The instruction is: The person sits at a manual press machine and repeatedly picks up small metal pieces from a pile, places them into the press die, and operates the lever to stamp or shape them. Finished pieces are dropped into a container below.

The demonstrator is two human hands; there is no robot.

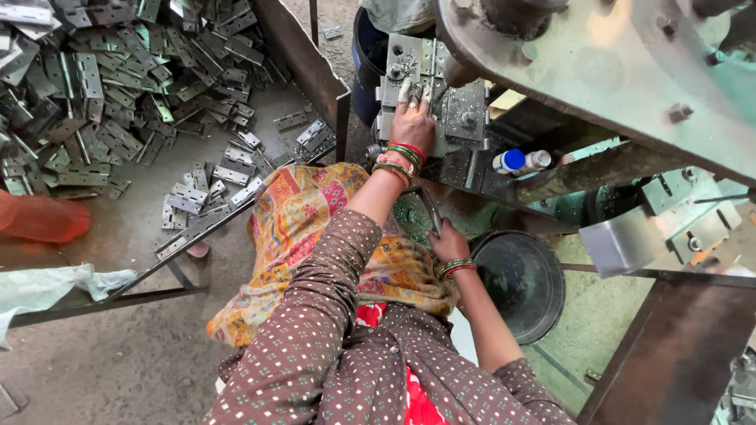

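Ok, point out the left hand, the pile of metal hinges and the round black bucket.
left hand (pixel 413 118): head view, back of the hand.
pile of metal hinges (pixel 94 86): head view, middle of the heap.
round black bucket (pixel 516 279): head view, inner wall.

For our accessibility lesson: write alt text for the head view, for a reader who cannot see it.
Seen from above, a person's left hand presses on a metal hinge plate in a press machine, while the right hand grips a thin lever. A pile of hinges lies to the left.

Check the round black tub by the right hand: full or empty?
Mostly empty: the black tub shows its bare dark inner wall and bottom, with no parts piled inside. It sits just beside the right hand.
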